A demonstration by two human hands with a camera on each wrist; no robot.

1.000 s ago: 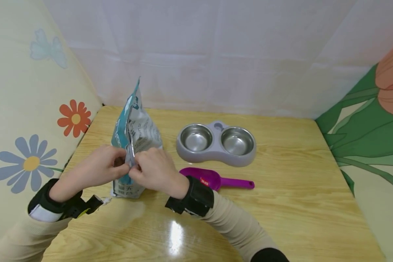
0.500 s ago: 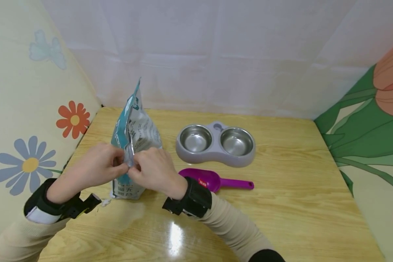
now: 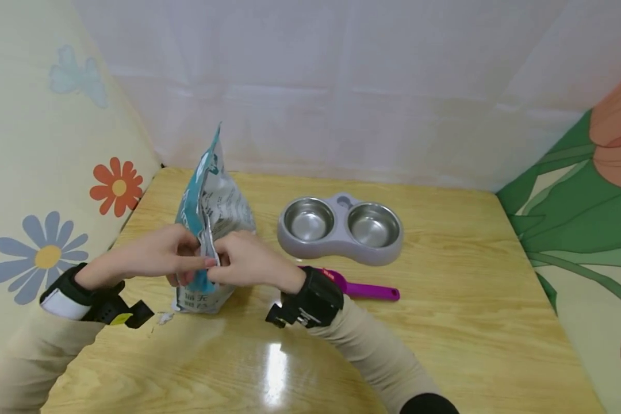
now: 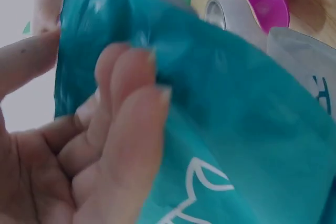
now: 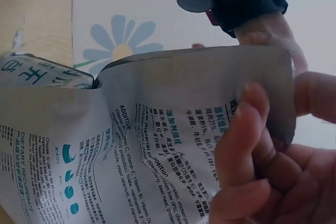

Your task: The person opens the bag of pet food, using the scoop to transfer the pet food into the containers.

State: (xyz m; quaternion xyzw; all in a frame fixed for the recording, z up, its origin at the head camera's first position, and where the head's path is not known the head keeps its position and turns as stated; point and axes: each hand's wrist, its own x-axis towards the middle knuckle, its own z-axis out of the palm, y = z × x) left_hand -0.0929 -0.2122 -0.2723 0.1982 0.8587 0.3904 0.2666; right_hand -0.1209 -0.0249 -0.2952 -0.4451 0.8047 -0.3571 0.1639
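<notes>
Your right wrist strap [image 3: 318,299] blocks most of the head of the purple scoop [image 3: 363,290] from the head cam, and in the left wrist view the scoop runs off the edge, with the double bowl [image 3: 340,234] mostly lost behind the bag [image 3: 229,201]. Bag's cropped in both wrist shots too, and its inside is hidden. Small print on its right side is mush from the head cam. Your left hand [image 3: 155,253] and right hand [image 3: 250,259] have blurry fingers up close. That pale scrap [image 3: 165,317] near-left of the bag? Too tiny to tell. Both sleeves [image 3: 380,351] and the tabletop's [image 3: 471,287] near end get cut off.
</notes>
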